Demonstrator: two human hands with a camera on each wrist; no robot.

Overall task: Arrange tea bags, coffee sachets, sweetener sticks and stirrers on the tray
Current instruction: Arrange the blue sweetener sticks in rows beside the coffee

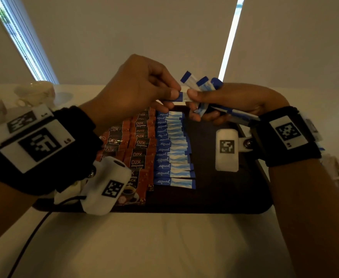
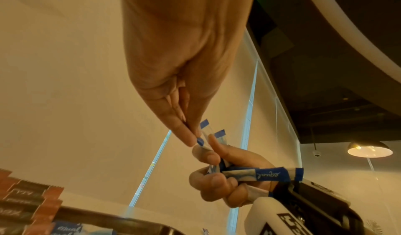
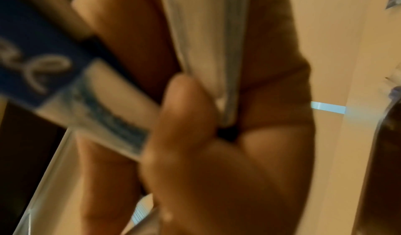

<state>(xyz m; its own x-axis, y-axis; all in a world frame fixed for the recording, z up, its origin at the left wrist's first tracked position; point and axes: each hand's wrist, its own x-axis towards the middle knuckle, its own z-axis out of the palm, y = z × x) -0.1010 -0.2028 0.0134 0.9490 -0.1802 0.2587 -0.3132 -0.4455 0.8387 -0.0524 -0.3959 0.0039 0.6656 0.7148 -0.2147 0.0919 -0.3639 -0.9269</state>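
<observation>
- Left hand point(image 1: 138, 87): above the tray's point(image 1: 214, 197) far edge, pinching one end of a stick point(image 1: 181, 96).
- Right hand point(image 1: 232, 103): curled round a bundle point(image 1: 204, 85) of sticks, thumb on that same stick.
- On tray: sachets point(image 1: 136, 145) at left, a stick row point(image 1: 172, 149) beside them.

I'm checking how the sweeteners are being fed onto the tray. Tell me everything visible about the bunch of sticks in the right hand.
The bunch of Equal sweetener sticks is a fanned handful of narrow paper sachets, white with blue wave print and dark blue ends. The right hand grips it above the dark tray's far edge, ends poking up and toward the wrist. The left hand pinches the end of one stick at the right thumb.
</observation>
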